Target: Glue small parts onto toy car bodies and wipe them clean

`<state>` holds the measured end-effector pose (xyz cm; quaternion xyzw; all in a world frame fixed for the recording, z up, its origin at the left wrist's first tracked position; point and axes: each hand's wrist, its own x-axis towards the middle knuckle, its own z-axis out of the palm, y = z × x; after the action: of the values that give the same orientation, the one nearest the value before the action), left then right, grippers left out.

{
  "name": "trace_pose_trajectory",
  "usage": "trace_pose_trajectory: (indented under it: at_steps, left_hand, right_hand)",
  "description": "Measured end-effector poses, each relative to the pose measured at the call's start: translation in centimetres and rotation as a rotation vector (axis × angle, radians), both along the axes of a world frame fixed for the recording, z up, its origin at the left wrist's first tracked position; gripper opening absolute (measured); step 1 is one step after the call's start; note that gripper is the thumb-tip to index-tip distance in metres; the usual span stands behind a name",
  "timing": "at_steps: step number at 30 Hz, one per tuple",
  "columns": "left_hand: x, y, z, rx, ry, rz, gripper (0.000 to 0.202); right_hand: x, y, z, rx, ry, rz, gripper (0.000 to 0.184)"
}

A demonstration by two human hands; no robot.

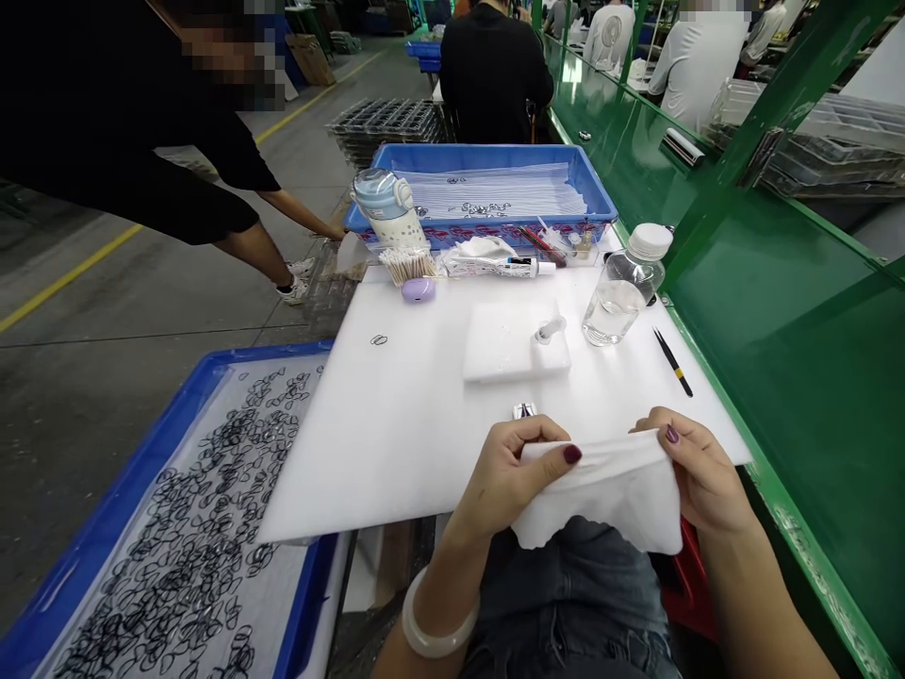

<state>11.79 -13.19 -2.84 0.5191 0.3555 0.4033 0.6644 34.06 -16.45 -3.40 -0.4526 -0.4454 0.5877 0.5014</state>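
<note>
Over near edge of white table (382, 434), white cloth (600, 490) hangs: left hand (505, 471) pinches one upper end, right hand (699, 471) pinches other. White block (499, 339) mid-table; tweezers (672, 361) near right edge; clear bottle (614, 309) toward far right corner; blue bin (600, 191) at far edge.

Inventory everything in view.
Cloth: one, white, in both hands
Board: one, white, centre
Block: one, white, on board
Bottle: one, clear, board's right
Tweezers: one, black-yellow, near bottle
Swabs: many, pale, board's far left
Case: one, purple, before swabs
Tumbler: one, blue-white, behind swabs
Tube: one, white, beside swabs
Trays: two, blue, far end, lower left
Loops: many, black, mostly in trays
Bench: one, green, right
People: several, black or pale tops, around
Left hand, right hand: one each, dark-red nails, holding cloth
</note>
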Motion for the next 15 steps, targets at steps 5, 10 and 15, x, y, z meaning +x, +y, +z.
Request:
trace_pose_trajectory:
  at_steps: [5,10,15]
  left_hand:
    - [-0.2,0.1,-0.5,0.046,-0.046,0.124,0.039]
    - [-0.3,0.3,-0.9,0.084,0.04,0.179,0.037]
    - [-2.5,0.6,-1.6,0.184,0.228,0.406,0.031]
  right_hand:
    - [0.8,-0.2,-0.4,-0.001,-0.158,0.077,0.037]
    - [0.5,0.8,0.4,0.001,-0.05,-0.107,0.031]
    - [3.5,2.2,2.9,0.109,0.068,-0.869,0.014]
